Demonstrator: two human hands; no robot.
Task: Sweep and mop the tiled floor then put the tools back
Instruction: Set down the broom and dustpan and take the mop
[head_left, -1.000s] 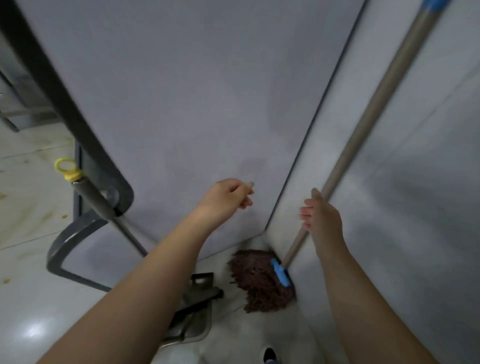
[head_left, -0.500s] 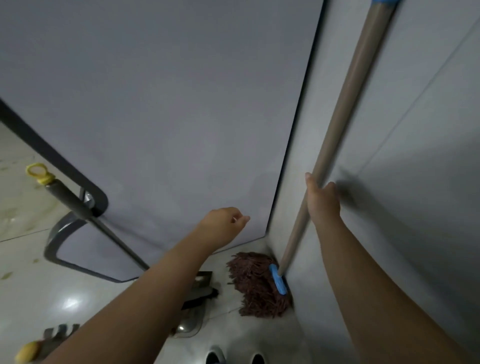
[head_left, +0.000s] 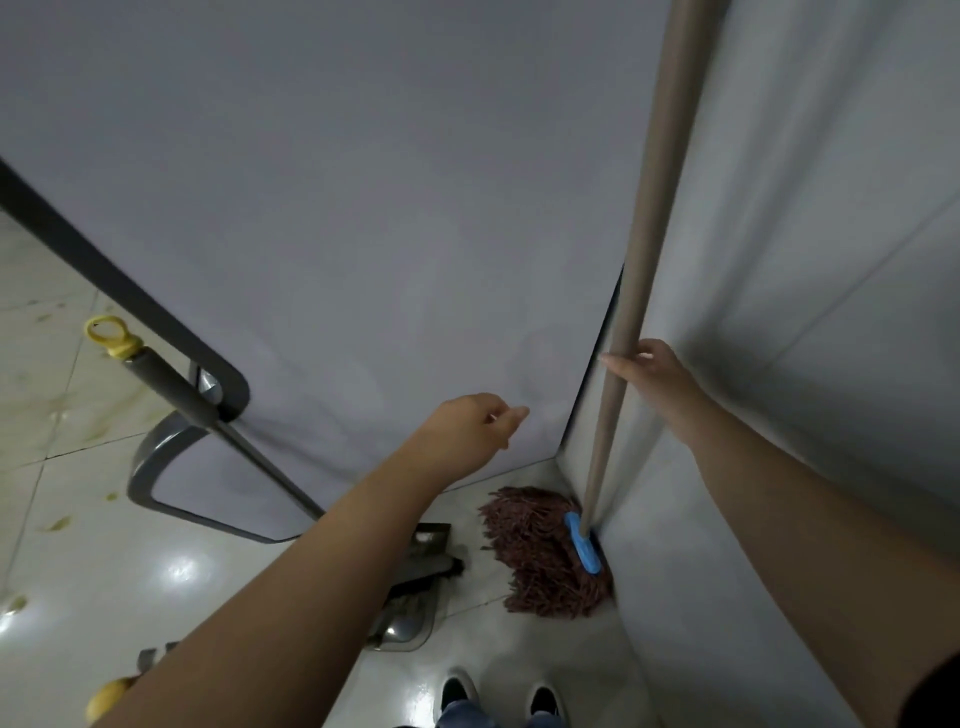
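The fingers (head_left: 621, 365) of the right hand (head_left: 655, 375) are curled round the mop handle (head_left: 652, 249), a smooth, round, beige pole that stands almost upright in the corner between two grey walls (head_left: 363, 208). The grip is on the lower part of the pole, well above the mop head (head_left: 540, 551). This head is a thick bunch of reddish-brown strands with a blue plastic clamp (head_left: 583, 541), and it rests on the pale glossy tiled floor (head_left: 62, 519), pressed into the corner. The left hand (head_left: 467, 431) hangs in the air left of the pole, its fingers loosely bent and holding nothing. Below its forearm a grey dustpan (head_left: 410, 597) lies on the floor, and its dark handle (head_left: 171, 384) with a yellow ring (head_left: 110, 335) leans toward the upper left. Two shoes (head_left: 498, 699) show at the bottom edge.
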